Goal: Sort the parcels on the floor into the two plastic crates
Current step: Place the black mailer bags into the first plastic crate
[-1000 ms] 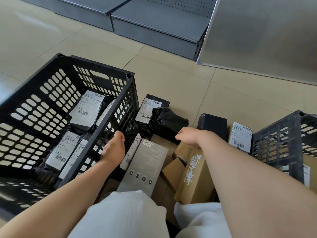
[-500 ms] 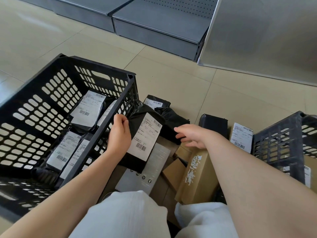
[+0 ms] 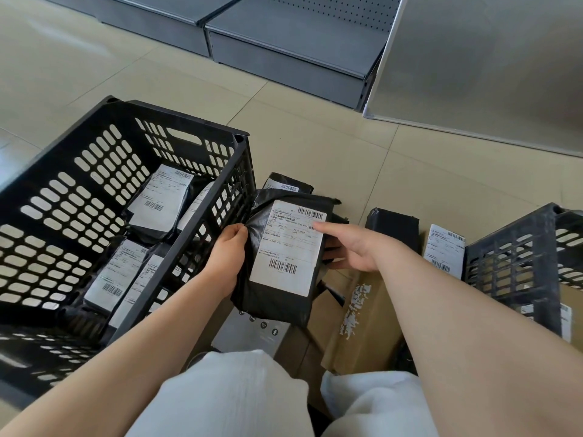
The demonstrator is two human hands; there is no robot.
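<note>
Plainly, the black crate [image 3: 126, 197] to the left of the held parcel already carries several black bags with white labels. Just right of its near wall, the left hand [image 3: 227, 253] is curled round the left edge of the parcel [image 3: 284, 257], pinching the loose black film. The parcel is held label up, clear of the floor, above a grey box [image 3: 249, 334] and brown cartons [image 3: 362, 323]. Its wrapper is wrinkled and slack at the edges, so it is judged soft, light and somewhat slippery; a firmer hold is likely to be had across the padded middle than on the loose film. At the parcel's right edge the right hand [image 3: 353, 250] is laid with straight fingers, the forefinger resting on the label, steadying rather than gripping. Beyond the parcel another black bag [image 3: 288, 184] is seen on the floor. Further right lie a dark packet [image 3: 392, 223] and a labelled packet [image 3: 443, 250], then the second crate [image 3: 517, 263].
</note>
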